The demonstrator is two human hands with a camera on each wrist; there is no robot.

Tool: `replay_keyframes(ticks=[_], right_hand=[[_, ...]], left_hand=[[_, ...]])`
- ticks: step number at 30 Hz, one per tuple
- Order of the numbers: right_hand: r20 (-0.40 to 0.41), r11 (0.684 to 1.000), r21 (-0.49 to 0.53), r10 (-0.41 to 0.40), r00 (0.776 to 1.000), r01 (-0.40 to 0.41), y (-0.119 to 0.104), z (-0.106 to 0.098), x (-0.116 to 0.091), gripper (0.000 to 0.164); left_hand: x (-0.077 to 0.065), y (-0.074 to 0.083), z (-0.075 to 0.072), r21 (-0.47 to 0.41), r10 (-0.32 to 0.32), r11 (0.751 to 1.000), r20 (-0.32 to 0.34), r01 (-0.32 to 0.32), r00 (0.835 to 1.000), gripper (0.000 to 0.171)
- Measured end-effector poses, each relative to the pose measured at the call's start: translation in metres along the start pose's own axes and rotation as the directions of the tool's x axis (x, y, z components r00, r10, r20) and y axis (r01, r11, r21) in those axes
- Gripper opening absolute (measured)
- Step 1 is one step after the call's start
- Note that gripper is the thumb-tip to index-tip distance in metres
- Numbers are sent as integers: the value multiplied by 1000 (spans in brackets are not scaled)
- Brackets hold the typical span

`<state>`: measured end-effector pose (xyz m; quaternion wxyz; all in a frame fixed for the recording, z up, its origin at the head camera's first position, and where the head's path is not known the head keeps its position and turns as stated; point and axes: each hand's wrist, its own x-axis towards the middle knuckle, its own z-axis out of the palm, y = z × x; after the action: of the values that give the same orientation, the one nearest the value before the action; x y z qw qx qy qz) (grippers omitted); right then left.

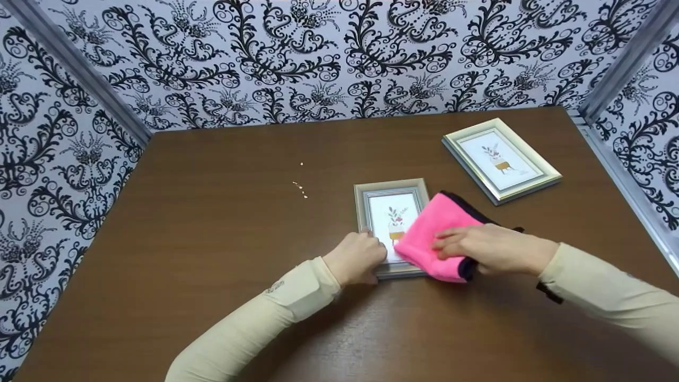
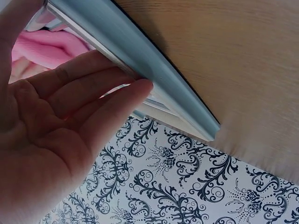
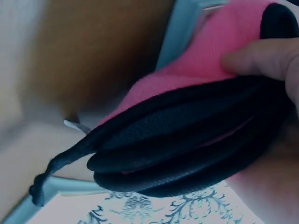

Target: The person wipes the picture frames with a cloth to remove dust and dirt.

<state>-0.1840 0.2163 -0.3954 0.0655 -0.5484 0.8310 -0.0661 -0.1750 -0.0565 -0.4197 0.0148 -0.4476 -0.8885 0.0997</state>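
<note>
A picture frame (image 1: 363,207) with a drawing of a potted plant lies on the brown table. My left hand (image 1: 356,257) holds it at its lower left corner. In the left wrist view, the fingers (image 2: 117,100) of that hand reach over the frame's edge moulding (image 2: 154,65). My right hand (image 1: 485,246) grips a folded pink cloth (image 1: 432,233) with black edging, laid over the frame's right side and part of its picture. The right wrist view shows the cloth's stacked black edges (image 3: 187,130) and the thumb (image 3: 257,58) pressing on the pink side.
A second picture frame (image 1: 501,159) with a similar drawing lies at the back right of the table (image 1: 212,223). Small pale crumbs (image 1: 300,187) are scattered left of the held frame. Walls with black scroll patterns (image 1: 297,58) stand behind and at both sides.
</note>
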Motion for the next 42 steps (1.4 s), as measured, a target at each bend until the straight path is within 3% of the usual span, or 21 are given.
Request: replay_keyframes(ticks=[3, 6, 12, 16, 21, 25, 28, 31, 35, 42], right_hand=[[24, 996, 87, 20, 1000, -22, 1, -3, -6, 34], [17, 995, 97, 25, 1000, -27, 2, -1, -7, 31], [-85, 995, -89, 25, 996, -33, 12, 9, 6, 33], [-149, 971, -206, 89, 985, -119, 27, 14, 21, 36], [-190, 940, -240, 198, 962, -241, 47, 16, 40, 38], [-208, 921, -238, 263, 942, -310, 58, 16, 53, 40], [-219, 907, -251, 286, 933, -337, 63, 16, 59, 40], [-208, 909, -245, 291, 934, -337, 63, 15, 59, 38], [-153, 932, -197, 277, 949, -304, 54, 14, 52, 41], [-63, 979, -167, 111, 992, -120, 20, 8, 27, 45]], left_hand=[[0, 0, 2, -2, 2, 1000, -19, -2, 1000, 31], [0, 1, 3, -8, -1, 1000, -13, 1, 1000, 30], [-1, 3, 5, -2, -25, 1000, 20, 25, 999, 36], [-4, 5, 6, 27, -54, 998, 18, 54, 998, 45], [-10, 10, 7, 109, -83, 991, 5, 81, 997, 51], [-17, 15, 8, 176, -86, 979, -75, 98, 993, 46], [-23, 19, 9, 206, -49, 975, -162, 82, 986, 35], [-27, 24, 12, 234, -7, 970, -221, 60, 975, 22], [-28, 27, 15, 261, 0, 963, -245, 66, 969, 10], [-27, 28, 16, 268, -22, 959, -259, 94, 966, 5]])
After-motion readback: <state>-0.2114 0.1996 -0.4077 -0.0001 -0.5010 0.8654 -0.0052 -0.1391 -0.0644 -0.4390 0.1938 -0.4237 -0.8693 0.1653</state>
